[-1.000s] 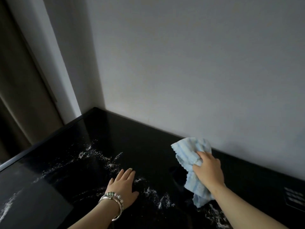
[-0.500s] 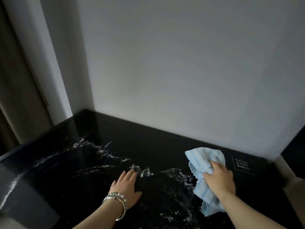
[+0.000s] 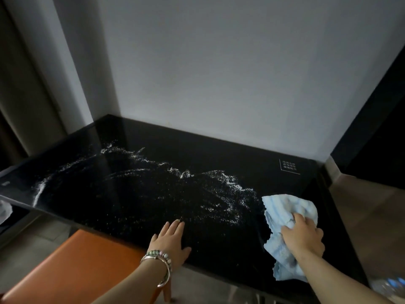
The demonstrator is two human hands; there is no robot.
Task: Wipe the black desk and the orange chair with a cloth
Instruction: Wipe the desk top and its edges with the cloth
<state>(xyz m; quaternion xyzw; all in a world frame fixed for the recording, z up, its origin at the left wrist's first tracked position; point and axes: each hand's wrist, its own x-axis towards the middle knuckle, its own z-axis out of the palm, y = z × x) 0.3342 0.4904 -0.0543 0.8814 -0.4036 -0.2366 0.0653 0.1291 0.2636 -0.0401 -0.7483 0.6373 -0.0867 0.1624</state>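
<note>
The glossy black desk (image 3: 140,207) stands in a corner against the grey wall, and white powdery streaks cross its middle. My right hand (image 3: 303,236) grips a crumpled light-blue cloth (image 3: 282,210) and presses it on the desk's right part, near the front. My left hand (image 3: 172,240) lies flat on the desk near the front edge, fingers straight, bracelets on the wrist. The orange chair (image 3: 74,266) shows its seat below the desk's front edge at the lower left.
A small white printed label (image 3: 289,166) sits at the desk's back right corner. A dark panel (image 3: 372,119) rises to the right of the desk. A clear plastic bottle (image 3: 392,286) shows at the bottom right corner. A curtain (image 3: 19,95) hangs at the left.
My right hand has dragged the cloth right and toward the front edge. The view has pulled back and tilted down, so the orange chair and the desk's right end now show.
</note>
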